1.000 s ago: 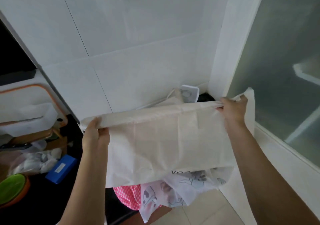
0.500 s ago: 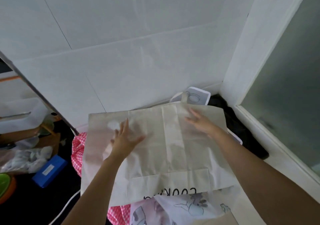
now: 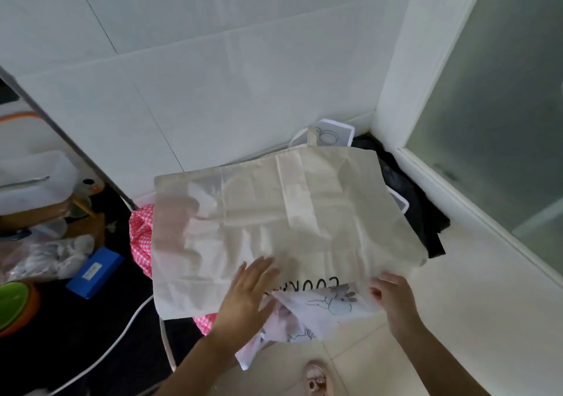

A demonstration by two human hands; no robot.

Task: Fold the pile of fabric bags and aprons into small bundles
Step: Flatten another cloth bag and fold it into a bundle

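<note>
Now the cream bag (image 3: 274, 212) lies spread flat on the pile — smoothing looks done, folding not begun. Left hand (image 3: 246, 295) rests open on its near edge; right hand (image 3: 393, 298) pinches the near corner, likely to fold it over.

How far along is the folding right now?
Early. No finished bundle shows. The cream bag lies spread flat on the pile, left hand flat on its near edge, right hand at its near corner. The pink checked cloth, printed white cloth and black fabric remain unfolded.
</note>
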